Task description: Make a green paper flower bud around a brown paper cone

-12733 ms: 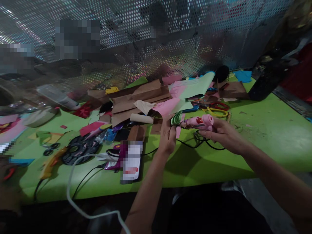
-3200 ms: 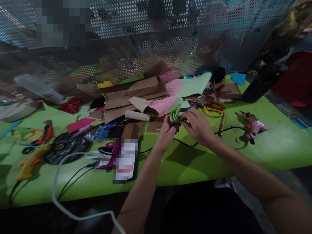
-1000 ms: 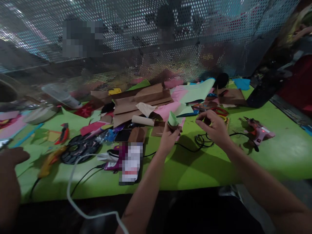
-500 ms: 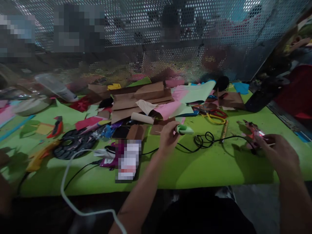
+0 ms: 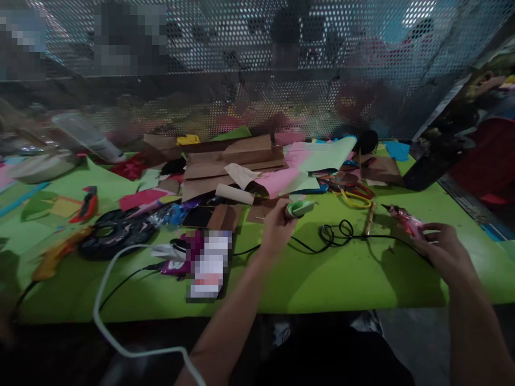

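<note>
At the right side of the green-covered table [image 5: 322, 287], I now have the right hand [image 5: 447, 251] closed around the rear of the pink hot glue gun [image 5: 409, 224]; a second ago that hand was bare and the gun lay alone. Its nozzle points left, toward the scissors [image 5: 356, 198], and its black cord [image 5: 341, 236] trails across the cover. Whether the gun is wholly clear of the surface, I cannot tell. My left hand [image 5: 277, 228] keeps its fingers curled tight on the light-green paper roll [image 5: 300, 208], held above the table's middle, its open end now tipped rightward instead of up. As I judge it, the work has passed from shaping paper with both hands to having paper and gun held apart, one in each.
</note>
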Tool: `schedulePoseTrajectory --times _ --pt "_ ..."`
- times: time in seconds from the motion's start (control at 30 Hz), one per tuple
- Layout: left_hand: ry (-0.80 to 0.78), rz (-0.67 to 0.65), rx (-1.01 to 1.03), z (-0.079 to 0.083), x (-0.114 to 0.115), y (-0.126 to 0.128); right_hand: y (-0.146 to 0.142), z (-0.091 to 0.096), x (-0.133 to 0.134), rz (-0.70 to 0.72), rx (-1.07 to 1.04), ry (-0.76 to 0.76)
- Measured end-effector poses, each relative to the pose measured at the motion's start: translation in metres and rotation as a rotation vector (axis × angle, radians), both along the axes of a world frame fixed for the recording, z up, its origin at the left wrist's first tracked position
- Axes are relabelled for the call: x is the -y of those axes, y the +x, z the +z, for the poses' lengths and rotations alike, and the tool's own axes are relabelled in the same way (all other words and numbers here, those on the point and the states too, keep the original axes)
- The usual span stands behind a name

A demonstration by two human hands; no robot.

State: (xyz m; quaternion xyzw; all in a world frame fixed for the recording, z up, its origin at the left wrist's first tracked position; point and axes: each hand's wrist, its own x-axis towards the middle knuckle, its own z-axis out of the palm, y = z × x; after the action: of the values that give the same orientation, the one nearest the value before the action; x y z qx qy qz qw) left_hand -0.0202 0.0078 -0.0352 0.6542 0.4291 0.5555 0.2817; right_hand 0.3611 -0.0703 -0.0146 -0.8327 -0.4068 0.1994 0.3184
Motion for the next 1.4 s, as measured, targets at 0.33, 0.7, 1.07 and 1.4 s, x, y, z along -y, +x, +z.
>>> schedulePoseTrajectory --times 0.33,0.7,1.07,1.4 --pt "-0.147 -0.125 0.170 0.005 -0.001 0.004 -0.056 0.044 -0.003 0.066 -0.791 0.388" --pt "-0.235 -0.147 0.151 0.011 -0.002 0.000 -0.109 0.062 -0.039 0.635 -0.877 0.140" --pt "-0.085 -0.100 -0.098 0.008 -0.002 -0.008 -0.124 0.058 -0.049 0.821 -0.621 0.129" --pt "0.012 -0.044 -0.186 0.014 -0.003 -0.010 -0.132 0.063 -0.049 0.932 -0.614 0.190"
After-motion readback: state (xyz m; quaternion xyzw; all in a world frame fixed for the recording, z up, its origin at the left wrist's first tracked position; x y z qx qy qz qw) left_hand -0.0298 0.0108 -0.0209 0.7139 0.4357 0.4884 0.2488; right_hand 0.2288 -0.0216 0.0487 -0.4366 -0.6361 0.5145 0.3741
